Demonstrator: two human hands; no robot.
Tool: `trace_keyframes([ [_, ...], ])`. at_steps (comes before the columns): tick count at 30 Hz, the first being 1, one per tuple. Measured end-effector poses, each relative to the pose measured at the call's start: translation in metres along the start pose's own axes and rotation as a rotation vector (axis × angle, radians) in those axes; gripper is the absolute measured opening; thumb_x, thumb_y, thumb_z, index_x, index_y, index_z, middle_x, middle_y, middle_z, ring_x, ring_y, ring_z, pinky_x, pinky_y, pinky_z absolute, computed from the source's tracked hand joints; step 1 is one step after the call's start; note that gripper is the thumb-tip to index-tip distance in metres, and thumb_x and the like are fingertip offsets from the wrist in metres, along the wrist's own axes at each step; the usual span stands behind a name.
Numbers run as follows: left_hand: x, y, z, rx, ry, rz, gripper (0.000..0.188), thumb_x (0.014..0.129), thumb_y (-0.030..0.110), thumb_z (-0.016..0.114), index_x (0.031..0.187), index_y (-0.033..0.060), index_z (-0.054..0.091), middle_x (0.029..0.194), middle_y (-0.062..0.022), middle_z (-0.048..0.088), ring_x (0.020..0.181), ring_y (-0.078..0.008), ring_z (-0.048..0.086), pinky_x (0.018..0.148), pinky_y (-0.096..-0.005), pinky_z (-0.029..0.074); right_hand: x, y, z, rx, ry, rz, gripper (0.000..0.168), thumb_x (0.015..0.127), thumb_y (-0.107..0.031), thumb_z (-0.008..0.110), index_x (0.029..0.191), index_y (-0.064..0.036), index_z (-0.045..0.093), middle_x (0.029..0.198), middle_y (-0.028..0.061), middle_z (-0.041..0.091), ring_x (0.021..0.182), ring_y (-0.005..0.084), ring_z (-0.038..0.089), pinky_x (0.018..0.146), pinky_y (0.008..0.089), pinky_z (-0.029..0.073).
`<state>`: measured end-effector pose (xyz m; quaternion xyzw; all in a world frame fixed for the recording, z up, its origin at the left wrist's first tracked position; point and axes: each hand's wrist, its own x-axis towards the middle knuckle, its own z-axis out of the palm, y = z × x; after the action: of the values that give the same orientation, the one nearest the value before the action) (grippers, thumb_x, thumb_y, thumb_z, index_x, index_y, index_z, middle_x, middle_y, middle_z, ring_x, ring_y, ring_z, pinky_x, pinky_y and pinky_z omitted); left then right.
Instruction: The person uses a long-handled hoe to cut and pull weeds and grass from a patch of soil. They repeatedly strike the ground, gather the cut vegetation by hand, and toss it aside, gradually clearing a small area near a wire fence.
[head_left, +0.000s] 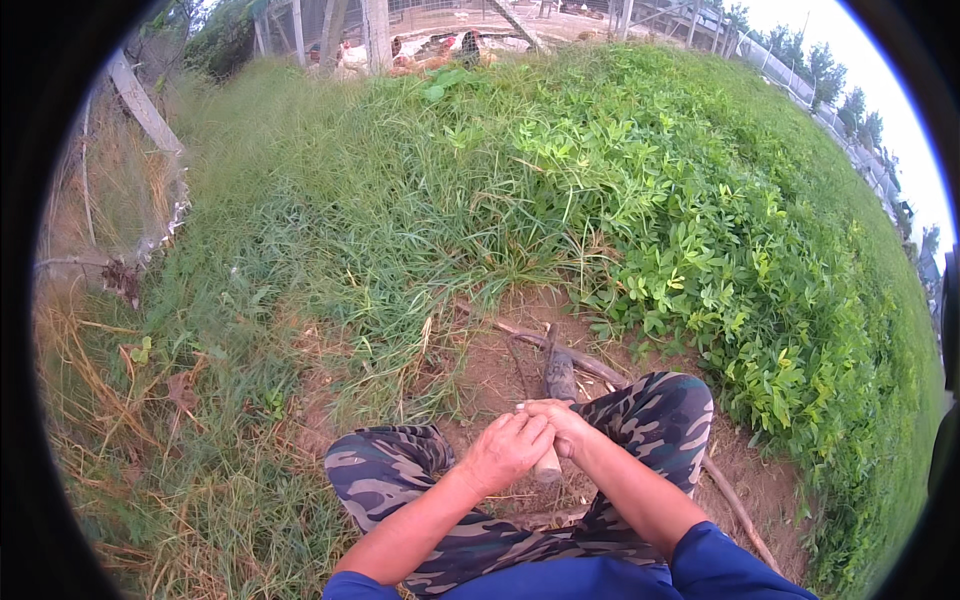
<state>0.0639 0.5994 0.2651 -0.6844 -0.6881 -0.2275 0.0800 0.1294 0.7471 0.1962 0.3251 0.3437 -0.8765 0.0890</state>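
Both my hands are together between my bent knees, over a short wooden piece (548, 470) with a pale, blunt round end towards me. My left hand (508, 448) lies over it from the left, fingers curled and touching my right hand. My right hand (559, 424) wraps it from the other side. My fingers hide the wood's middle. Just beyond them, a thick dark grey object (560, 375) with a narrow upright part lies on the soil; whether it joins the held wood is hidden.
A long branch (581, 360) crosses the bare soil ahead. Another stick (739, 510) lies by my right knee. Tall grass (360, 202) stands ahead and left, leafy green plants (675, 225) to the right. Chickens (442, 49) are behind a wire fence with posts (377, 37).
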Motion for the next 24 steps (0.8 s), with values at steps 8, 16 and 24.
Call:
trace_keyframes([
  [8, -0.007, -0.033, -0.006, -0.293, -0.043, -0.713, 0.056, 0.073, 0.016, 0.073, 0.121, -0.0002, 0.049, 0.121, -0.0189, 0.05, 0.101, -0.035, 0.057, 0.085, -0.04, 0.049, 0.021, -0.172, -0.036, -0.819, 0.016, 0.09, 0.02, 0.079, -0.015, 0.063, 0.087, 0.002, 0.059, 0.07, 0.0099, 0.06, 0.059, 0.019, 0.06, 0.052, 0.0328, 0.051],
  [16, -0.002, -0.048, 0.0, -0.456, -0.425, -0.714, 0.052, 0.078, 0.018, 0.069, 0.121, -0.0018, 0.048, 0.12, -0.0216, 0.051, 0.108, -0.0377, 0.054, 0.091, -0.0402, 0.046, 0.054, -0.179, -0.192, -1.175, 0.053, 0.157, 0.031, 0.067, -0.02, 0.065, 0.092, -0.002, 0.067, 0.086, 0.0065, 0.066, 0.079, 0.0177, 0.061, 0.07, 0.0325, 0.049],
  [24, 0.044, -0.166, 0.069, -0.313, -0.707, -0.537, 0.038, 0.081, 0.015, 0.064, 0.114, -0.0004, 0.053, 0.115, -0.0179, 0.055, 0.103, -0.0346, 0.057, 0.089, -0.0409, 0.048, 0.101, -0.086, -0.25, 0.188, -0.054, -0.066, 0.039, 0.076, -0.015, 0.069, 0.109, -0.002, 0.053, 0.085, 0.0105, 0.062, 0.067, 0.0175, 0.063, 0.058, 0.0276, 0.054],
])
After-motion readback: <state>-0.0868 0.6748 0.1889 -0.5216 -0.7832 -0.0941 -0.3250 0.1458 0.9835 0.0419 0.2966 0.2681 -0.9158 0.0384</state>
